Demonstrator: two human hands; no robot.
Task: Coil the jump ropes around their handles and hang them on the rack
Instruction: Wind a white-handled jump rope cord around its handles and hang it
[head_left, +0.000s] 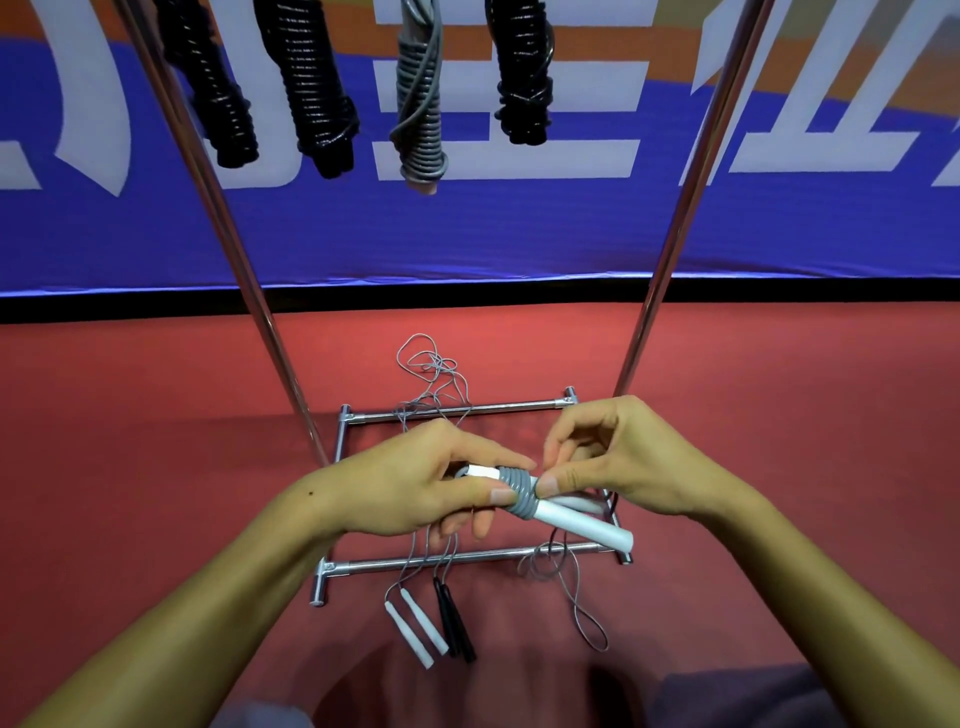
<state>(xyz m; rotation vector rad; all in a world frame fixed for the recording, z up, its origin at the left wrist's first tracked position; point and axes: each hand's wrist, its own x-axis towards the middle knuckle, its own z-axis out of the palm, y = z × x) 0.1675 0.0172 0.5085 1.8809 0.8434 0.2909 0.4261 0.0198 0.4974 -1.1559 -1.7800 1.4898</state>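
Note:
My left hand (415, 483) grips a pair of white jump-rope handles (576, 519) held side by side, low over the rack's base. A few turns of grey rope (518, 491) sit wound around them. My right hand (613, 457) pinches the rope right at the coil. The loose remainder of the grey rope (582, 597) trails down to the floor. Above, several coiled ropes hang from the rack: three black ones (311, 83) and a grey one (421, 119).
The chrome rack has two slanted uprights (244, 270) (670, 249) and a rectangular base frame (457, 558) on the red floor. More ropes lie there: white handles (415, 629), black handles (454, 618), a tangle of grey cord (431, 374). A blue banner stands behind.

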